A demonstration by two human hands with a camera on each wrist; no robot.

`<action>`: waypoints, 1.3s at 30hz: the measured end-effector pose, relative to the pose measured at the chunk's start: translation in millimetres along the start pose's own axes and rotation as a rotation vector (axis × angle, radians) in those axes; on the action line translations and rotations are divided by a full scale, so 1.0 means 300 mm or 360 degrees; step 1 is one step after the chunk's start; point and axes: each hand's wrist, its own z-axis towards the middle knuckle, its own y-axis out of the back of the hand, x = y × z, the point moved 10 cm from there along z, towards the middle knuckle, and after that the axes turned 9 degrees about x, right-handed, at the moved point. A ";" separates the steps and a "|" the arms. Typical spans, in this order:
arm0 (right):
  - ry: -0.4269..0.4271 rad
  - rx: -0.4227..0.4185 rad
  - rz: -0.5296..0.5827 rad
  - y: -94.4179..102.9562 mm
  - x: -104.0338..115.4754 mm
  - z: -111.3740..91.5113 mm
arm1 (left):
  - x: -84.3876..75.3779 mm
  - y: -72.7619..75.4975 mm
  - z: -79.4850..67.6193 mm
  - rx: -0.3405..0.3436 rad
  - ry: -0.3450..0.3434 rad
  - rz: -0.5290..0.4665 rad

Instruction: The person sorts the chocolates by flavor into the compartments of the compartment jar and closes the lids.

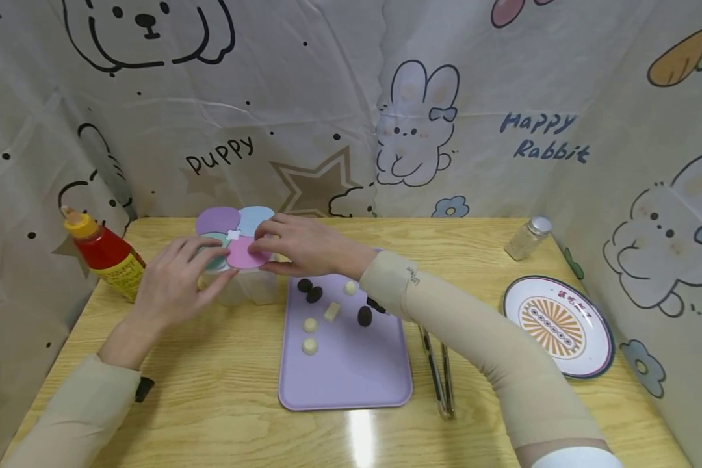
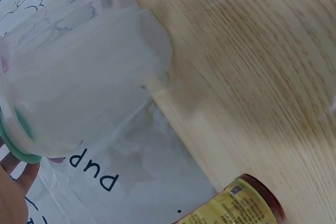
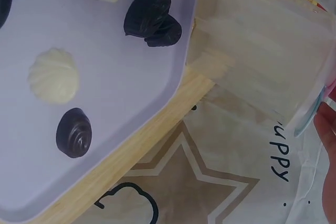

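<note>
A clear, flower-shaped container (image 1: 248, 288) with several compartments stands at the back left of the table. Its lids are purple (image 1: 218, 220), blue (image 1: 256, 220), green (image 1: 215, 261) and pink (image 1: 247, 255). My left hand (image 1: 178, 276) holds the container's lid side at the left, fingers over the green lid and thumb by the pink lid's front edge. From the right, my right hand (image 1: 304, 246) grips the pink lid's side, fingers on top and thumb low at the rim. In the right wrist view, its fingertips (image 3: 324, 114) are at the blue lid's edge.
A lilac tray (image 1: 351, 387) with white (image 1: 309, 346) and dark (image 1: 364, 316) chocolates lies right of the container. Metal tongs (image 1: 439, 377) lie beside it. A plate (image 1: 597, 338) and a shaker jar (image 1: 528, 238) are at the right, a red sauce bottle (image 1: 108, 257) at the left.
</note>
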 end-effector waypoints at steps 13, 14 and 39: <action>0.0017 -0.0075 -0.0009 0.009 0.006 0.013 | 0.014 -0.001 0.003 0.0037 0.0042 0.0073; 0.0019 -0.0099 -0.0008 0.015 0.007 0.015 | 0.014 0.000 0.004 0.0044 0.0042 0.0073; -0.0396 -0.0267 0.0112 0.054 -0.067 -0.223 | 0.006 0.038 0.074 0.0045 0.0091 -0.0110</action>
